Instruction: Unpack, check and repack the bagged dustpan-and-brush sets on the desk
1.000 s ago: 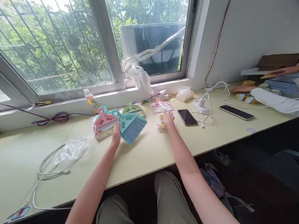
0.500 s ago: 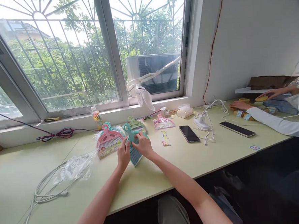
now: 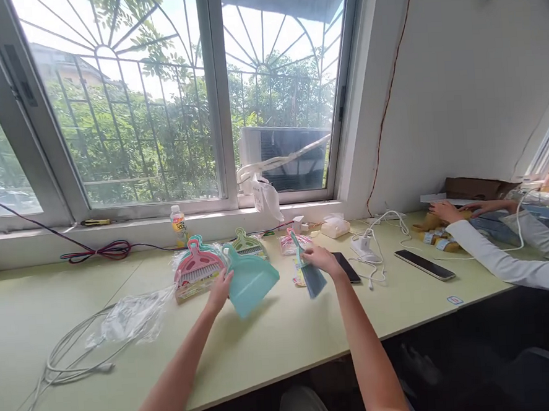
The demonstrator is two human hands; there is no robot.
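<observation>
Brush [image 3: 310, 271] handle hidden in right hand [image 3: 322, 259]; left hand [image 3: 219, 291] grips dustpan [image 3: 251, 280].

Left hand [image 3: 219, 291] grips teal dustpan [image 3: 251, 281]; right hand [image 3: 322, 261] grips small brush [image 3: 310, 276].

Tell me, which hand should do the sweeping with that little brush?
Right, probably. The right hand already grips the brush, bristles pointing down over the table. The left hand is busy holding the teal dustpan, so it could steady that to catch the sweepings.
</observation>
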